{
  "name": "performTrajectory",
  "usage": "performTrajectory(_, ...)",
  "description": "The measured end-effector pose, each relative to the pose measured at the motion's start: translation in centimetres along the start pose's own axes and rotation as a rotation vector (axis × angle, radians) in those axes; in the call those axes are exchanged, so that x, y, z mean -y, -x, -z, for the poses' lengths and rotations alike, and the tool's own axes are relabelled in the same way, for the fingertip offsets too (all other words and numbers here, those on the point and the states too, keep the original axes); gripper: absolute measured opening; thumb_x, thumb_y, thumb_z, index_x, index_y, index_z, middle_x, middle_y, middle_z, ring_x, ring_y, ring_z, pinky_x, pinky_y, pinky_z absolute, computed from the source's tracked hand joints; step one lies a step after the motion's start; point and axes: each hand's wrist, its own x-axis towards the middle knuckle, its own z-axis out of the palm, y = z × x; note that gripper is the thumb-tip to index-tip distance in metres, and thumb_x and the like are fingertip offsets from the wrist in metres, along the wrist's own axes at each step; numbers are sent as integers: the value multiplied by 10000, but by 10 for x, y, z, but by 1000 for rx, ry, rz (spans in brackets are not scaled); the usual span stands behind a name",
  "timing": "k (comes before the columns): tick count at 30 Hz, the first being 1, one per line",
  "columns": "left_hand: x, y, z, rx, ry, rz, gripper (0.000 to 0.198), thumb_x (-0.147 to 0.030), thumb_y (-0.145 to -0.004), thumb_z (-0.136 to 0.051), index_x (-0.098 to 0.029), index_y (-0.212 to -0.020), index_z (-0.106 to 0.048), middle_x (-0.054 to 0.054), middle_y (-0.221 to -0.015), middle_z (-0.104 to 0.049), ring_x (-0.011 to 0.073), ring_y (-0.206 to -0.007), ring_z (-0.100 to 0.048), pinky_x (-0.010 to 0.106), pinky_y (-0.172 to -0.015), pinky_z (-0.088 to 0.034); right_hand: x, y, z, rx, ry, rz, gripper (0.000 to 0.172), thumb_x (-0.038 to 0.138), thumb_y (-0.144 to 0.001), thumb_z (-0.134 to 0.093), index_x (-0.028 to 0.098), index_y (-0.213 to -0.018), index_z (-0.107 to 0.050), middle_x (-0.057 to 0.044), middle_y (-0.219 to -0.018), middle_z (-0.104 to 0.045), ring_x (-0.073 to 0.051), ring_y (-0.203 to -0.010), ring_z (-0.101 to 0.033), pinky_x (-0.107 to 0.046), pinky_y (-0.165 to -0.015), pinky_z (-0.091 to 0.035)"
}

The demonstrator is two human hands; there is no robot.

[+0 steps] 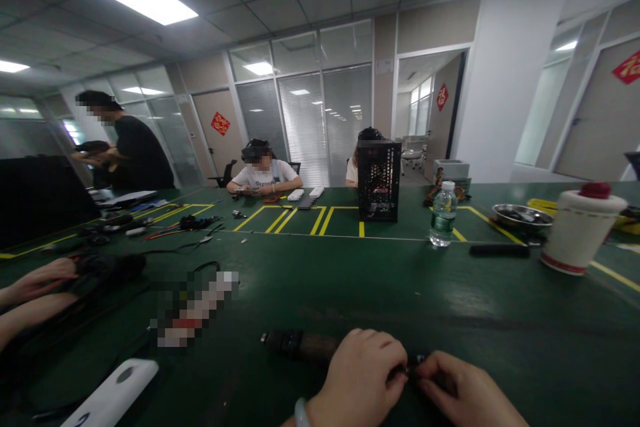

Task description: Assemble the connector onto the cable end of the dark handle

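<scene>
A dark, slim electric screwdriver (315, 347) lies across the green table in front of me, its metal tip to the left. My left hand (365, 373), with a pale bangle at the wrist, closes over its rear end. Close beside it on the right, my right hand (465, 387) has thumb and forefinger pinched together. Between the two hands a small black part (419, 359) shows at the screwdriver's tail. My fingers hide most of it, so I cannot tell what it is.
A white device (113, 393) lies front left, near another person's hands (40, 287). Ahead stand a black computer case (379, 180), a water bottle (443, 217), and a white cup (580, 227). A steel bowl (523, 215) sits right. Other people work across the table.
</scene>
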Motion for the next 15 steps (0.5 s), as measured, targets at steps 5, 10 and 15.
performTrajectory(5,-2,0,5,21,-12,3,139,-257,-870,-728,-256,-948,-612,-59,-1066,-665,186,-976,-598,317,-864,-394,3,0,1,-13,-3,-28,142,282,-862,-598,225,-817,-720,-2,-808,-751,-200,-744,-692,-221,-651,-493)
performTrajectory(10,-2,0,2,12,-6,-5,145,-254,-856,-747,-264,-933,-625,-76,-1024,-667,168,-959,-594,300,-854,-382,4,-3,-1,-21,-45,-7,147,285,-856,-617,218,-798,-734,-3,-799,-751,-202,-757,-685,-220,-660,-486)
performTrajectory(15,-3,-1,1,-7,-1,7,119,-213,-856,-724,-259,-904,-626,-85,-963,-670,155,-910,-590,293,-826,-374,6,-5,-2,-14,-78,-5,145,277,-856,-616,218,-817,-743,5,-817,-752,-195,-781,-688,-216,-685,-486)
